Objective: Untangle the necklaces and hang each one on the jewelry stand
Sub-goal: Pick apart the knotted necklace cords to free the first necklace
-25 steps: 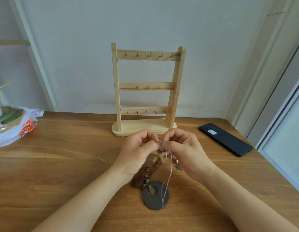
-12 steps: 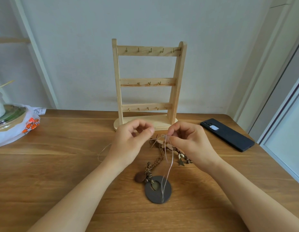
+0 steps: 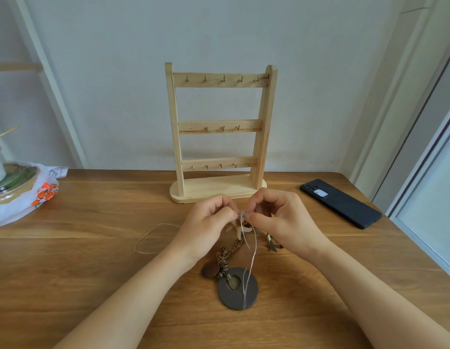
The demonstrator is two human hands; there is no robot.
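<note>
A wooden jewelry stand (image 3: 220, 132) with three hook rails stands at the back of the table, nothing hanging on it. In front of it my left hand (image 3: 208, 225) and my right hand (image 3: 281, 217) pinch a thin pale cord (image 3: 251, 250) between their fingertips, close together. The cord runs down to a dark round disc pendant (image 3: 251, 295) lying on the table. A brown braided necklace (image 3: 231, 248) with a brown oval bead lies tangled under it. A star charm (image 3: 272, 246) lies below my right hand. A loop of the pale cord (image 3: 145, 238) lies left of my left wrist.
A black phone (image 3: 341, 202) lies on the table (image 3: 92, 248) at the right. At the left edge sits a white plastic bag (image 3: 24, 200) with an orange print and a round dish on it. A wall stands behind, a door frame to the right.
My hands were apart half a second ago and have come back together on the cord in front of the stand's base. The view has tipped slightly.
</note>
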